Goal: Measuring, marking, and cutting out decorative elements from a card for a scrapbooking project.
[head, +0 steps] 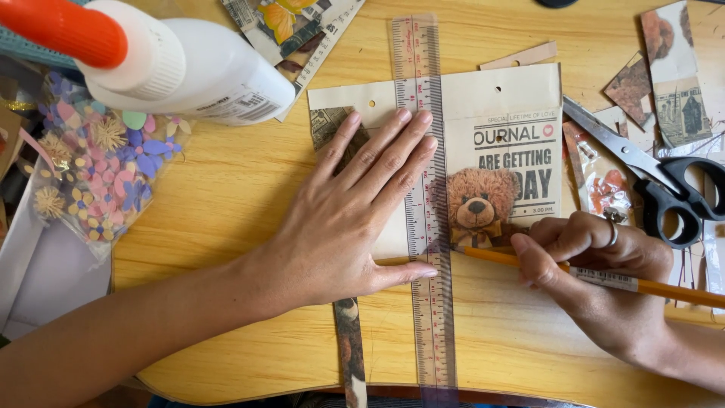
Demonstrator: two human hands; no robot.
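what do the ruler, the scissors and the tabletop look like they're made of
Ruler: clear, faintly tinted plastic, probably; the wood grain and the paper card show through it.
Scissors: bare grey metal blades with a dull shine; black handles, likely plastic.
Tabletop: light wood or wood veneer, smooth with a slight sheen; grain lines run across it.

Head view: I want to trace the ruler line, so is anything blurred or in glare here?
Head view: glue bottle near the lens is soft; clear ruler, pencil, left hand and right hand are sharp; daylight even, no glare.
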